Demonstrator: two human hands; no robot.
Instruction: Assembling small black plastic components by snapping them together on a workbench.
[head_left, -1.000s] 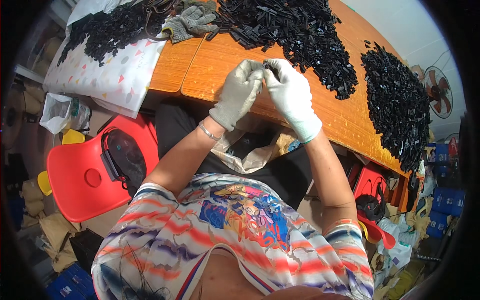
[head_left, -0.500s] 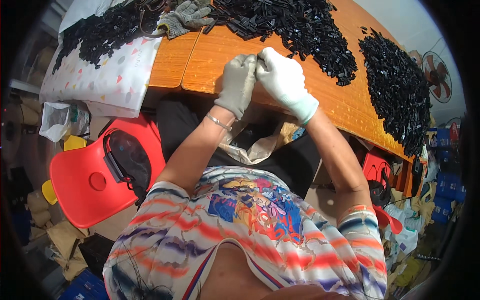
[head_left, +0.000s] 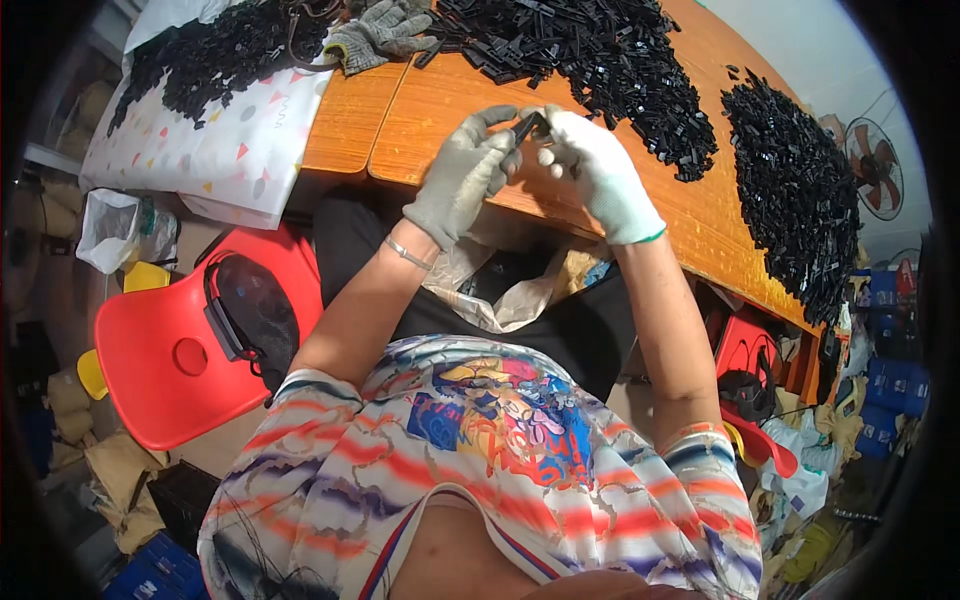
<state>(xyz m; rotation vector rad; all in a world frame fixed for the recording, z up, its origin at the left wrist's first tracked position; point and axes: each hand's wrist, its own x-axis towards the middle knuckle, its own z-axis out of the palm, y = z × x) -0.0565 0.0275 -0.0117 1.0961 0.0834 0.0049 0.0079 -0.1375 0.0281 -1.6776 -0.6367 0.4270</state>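
Observation:
My left hand (head_left: 462, 178), in a grey glove, and my right hand (head_left: 596, 172), in a white glove, meet above the near edge of the orange wooden table (head_left: 440, 100). Between their fingertips they pinch a small black plastic part (head_left: 527, 127). Just beyond the hands lies a big heap of similar black parts (head_left: 590, 50). A second heap (head_left: 795, 190) covers the table's right end. A third heap (head_left: 210, 50) lies on a white patterned sheet (head_left: 215, 150) at the left.
A spare pair of grey gloves (head_left: 385, 32) rests on the table's far side. A plastic bag (head_left: 500, 290) sits open on my lap. A red plastic chair (head_left: 190, 350) with a dark bag stands to my left. A fan (head_left: 878, 170) and blue crates (head_left: 885, 400) are at the right.
Both hands have stayed together over the table edge, shifting their fingers slightly around the small black part; my view has tilted a little.

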